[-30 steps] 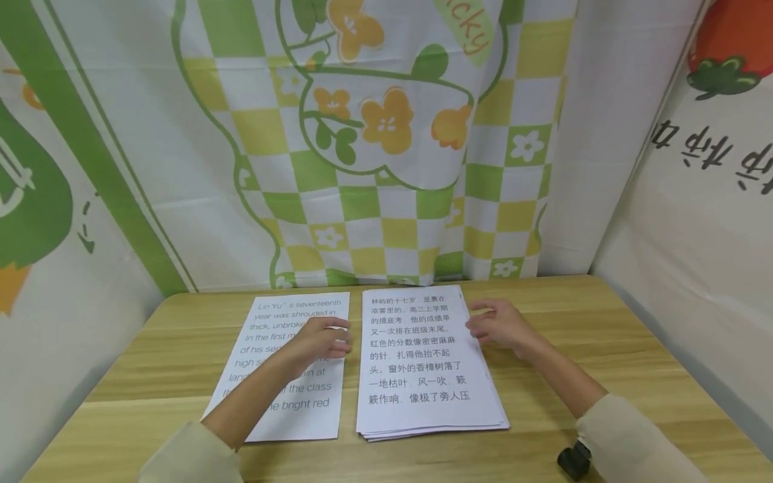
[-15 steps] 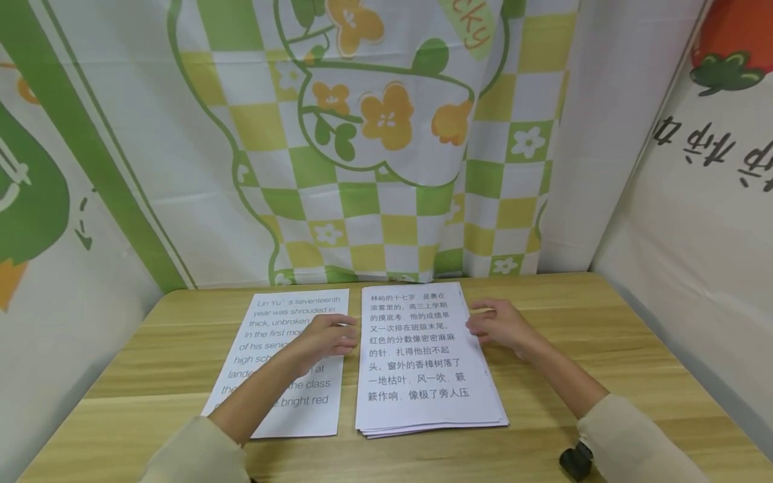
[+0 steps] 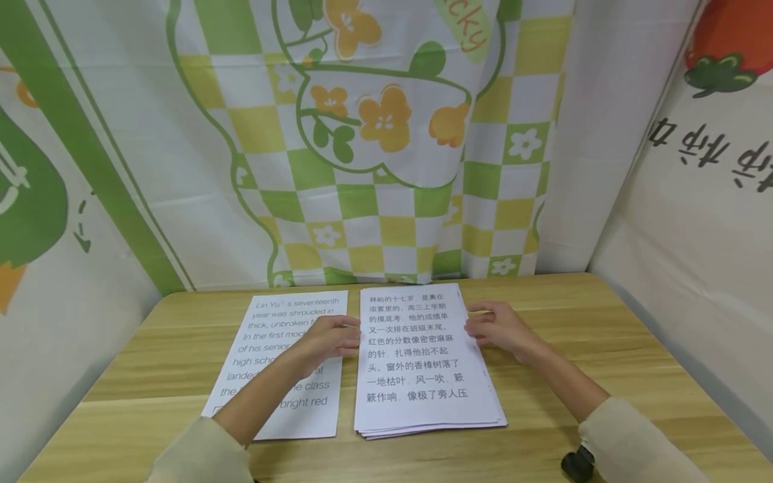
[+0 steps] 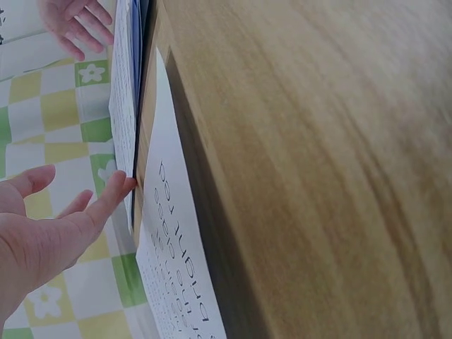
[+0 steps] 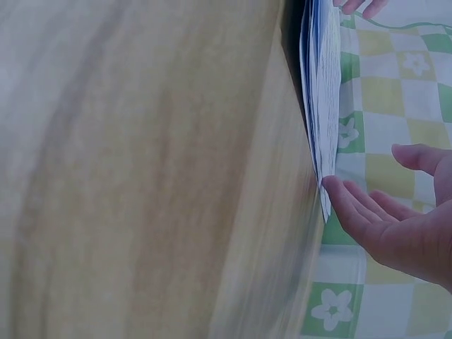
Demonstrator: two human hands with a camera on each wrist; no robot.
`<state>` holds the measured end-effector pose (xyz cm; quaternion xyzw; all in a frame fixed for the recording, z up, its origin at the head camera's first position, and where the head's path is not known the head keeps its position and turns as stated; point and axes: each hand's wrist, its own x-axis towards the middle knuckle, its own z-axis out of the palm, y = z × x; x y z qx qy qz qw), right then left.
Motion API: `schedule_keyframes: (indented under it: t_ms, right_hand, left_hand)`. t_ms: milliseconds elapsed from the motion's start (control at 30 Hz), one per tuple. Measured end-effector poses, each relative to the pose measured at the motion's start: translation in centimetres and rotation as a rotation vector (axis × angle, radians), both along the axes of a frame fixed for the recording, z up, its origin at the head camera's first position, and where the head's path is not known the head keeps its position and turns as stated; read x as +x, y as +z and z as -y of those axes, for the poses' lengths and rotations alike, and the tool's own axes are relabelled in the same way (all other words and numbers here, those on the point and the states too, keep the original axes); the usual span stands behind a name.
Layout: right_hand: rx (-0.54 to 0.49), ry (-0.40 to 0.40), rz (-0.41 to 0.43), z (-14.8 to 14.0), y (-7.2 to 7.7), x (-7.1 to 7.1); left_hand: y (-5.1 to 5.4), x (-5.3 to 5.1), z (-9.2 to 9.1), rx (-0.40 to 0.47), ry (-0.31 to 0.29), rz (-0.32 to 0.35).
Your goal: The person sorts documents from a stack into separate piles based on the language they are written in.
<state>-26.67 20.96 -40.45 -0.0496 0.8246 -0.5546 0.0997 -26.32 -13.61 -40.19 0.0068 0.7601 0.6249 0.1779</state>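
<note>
A stack of printed paper sheets point(image 3: 417, 362) with Chinese text lies on the table, its lower edges slightly fanned. My left hand point(image 3: 326, 342) is at the stack's left edge, with fingertips touching or very close to it. On the opposite side my right hand point(image 3: 501, 329) has its fingertips against the right edge, as the right wrist view shows with the sheets point(image 5: 323, 106). Both hands have relaxed, extended fingers and grip nothing. Under my left forearm lies a sheet with English text point(image 3: 302, 422), partly hidden by that hand and arm.
The wooden table point(image 3: 604, 349) ends at a back edge against a checkered curtain point(image 3: 374, 221). White printed drapes hang at both sides. A small black device point(image 3: 578, 464) sits by the right sleeve cuff.
My left hand has moved right, from over the English sheet to the left edge of the stack. The right hand and the papers have stayed in place.
</note>
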Motion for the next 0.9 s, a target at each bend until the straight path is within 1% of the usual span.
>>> schedule_keyframes:
  t_ms: [200,467,700,900]
  right_hand:
    - [-0.027,-0.004,0.002,-0.09,-0.14,-0.08]
    - [-0.06,-0.003,-0.008,-0.22,-0.08,0.12]
    - [-0.106,-0.033,0.011,-0.25,-0.06,-0.06]
    - [-0.172,-0.048,0.05,-0.43,-0.29,-0.27]
  left_hand:
    - [0.16,0.25,0.07,0.006,-0.008,-0.005]
    - [-0.02,-0.26,0.04,0.02,0.013,-0.003]
    - [-0.03,-0.29,0.04,0.029,-0.002,-0.01]
    - [-0.01,-0.21,-0.1,0.018,0.034,-0.023]
